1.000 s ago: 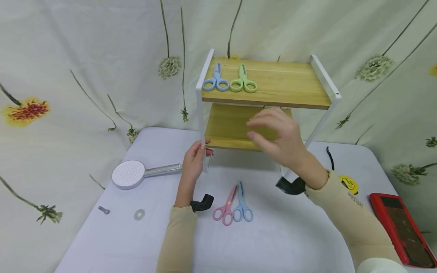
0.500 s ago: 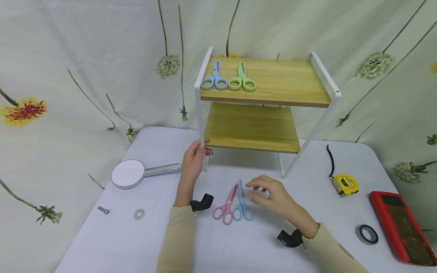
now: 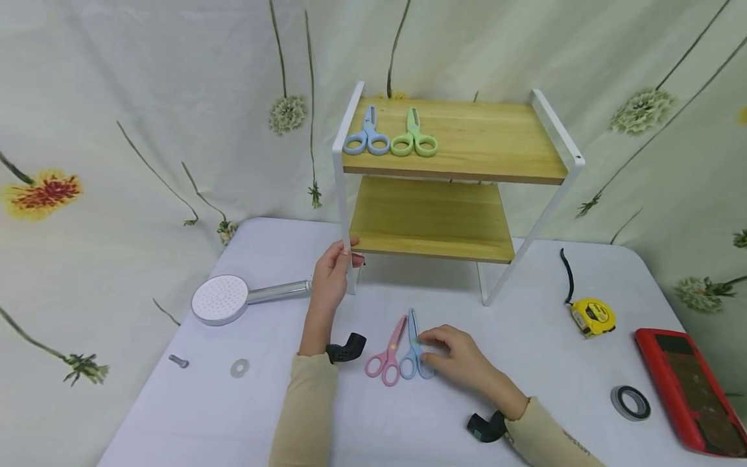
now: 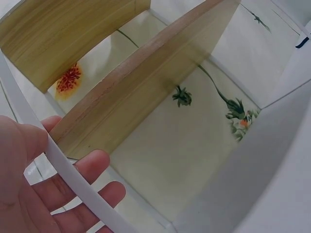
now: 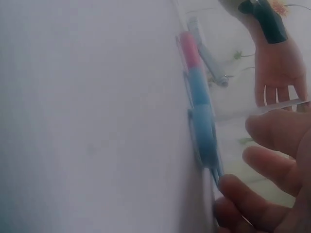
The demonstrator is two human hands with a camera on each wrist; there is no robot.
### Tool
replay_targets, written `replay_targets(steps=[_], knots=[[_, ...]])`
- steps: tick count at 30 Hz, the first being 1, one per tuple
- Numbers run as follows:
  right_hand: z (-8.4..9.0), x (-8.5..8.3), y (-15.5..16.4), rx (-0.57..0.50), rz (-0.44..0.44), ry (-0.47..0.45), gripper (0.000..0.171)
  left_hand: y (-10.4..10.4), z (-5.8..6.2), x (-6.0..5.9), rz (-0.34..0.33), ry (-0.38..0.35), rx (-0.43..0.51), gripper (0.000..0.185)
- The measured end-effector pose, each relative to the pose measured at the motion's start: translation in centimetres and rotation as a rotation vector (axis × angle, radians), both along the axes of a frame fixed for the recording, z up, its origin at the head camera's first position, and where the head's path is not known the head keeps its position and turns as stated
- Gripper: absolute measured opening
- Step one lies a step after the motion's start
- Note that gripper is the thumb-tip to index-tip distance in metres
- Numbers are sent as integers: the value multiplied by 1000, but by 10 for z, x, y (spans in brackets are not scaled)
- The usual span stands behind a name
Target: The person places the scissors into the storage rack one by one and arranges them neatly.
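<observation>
Head view: two scissors shelved on rack (image 3: 467, 139); right hand (image 3: 458, 360) pinching blue scissors (image 3: 413, 347), pink scissors (image 3: 388, 353) remaining on table; left hand (image 3: 331, 275) gripping rack post.

Before us, a white counter (image 3: 525, 402) carries a two-tier wooden shelf (image 3: 467, 220) — blue scissors (image 3: 366, 135) and green scissors (image 3: 414, 136) on top — plus a shower head (image 3: 222, 299), pink scissors (image 3: 388, 353), light-blue scissors (image 3: 413, 347), tape measure (image 3: 592, 316), red case (image 3: 688, 389).
</observation>
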State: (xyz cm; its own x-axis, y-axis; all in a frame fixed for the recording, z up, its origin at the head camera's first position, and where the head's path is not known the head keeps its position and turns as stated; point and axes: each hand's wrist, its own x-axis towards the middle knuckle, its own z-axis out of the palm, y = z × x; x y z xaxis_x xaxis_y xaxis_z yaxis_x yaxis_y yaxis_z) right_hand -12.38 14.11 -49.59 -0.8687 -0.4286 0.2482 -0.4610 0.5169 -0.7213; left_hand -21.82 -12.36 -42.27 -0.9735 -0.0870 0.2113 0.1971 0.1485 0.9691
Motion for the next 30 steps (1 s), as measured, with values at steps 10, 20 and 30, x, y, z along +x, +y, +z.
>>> replay_targets(steps=[10, 20, 30], knots=[[-5, 1, -6, 128, 52, 88, 26, -1, 4, 1, -9, 48, -20, 32], [-3, 4, -8, 199, -31, 152, 18, -1, 2, 1, -6, 46, -14, 33], [0, 9, -10, 286, -110, 74, 24, 0, -2, 0, 2, 19, -22, 32]])
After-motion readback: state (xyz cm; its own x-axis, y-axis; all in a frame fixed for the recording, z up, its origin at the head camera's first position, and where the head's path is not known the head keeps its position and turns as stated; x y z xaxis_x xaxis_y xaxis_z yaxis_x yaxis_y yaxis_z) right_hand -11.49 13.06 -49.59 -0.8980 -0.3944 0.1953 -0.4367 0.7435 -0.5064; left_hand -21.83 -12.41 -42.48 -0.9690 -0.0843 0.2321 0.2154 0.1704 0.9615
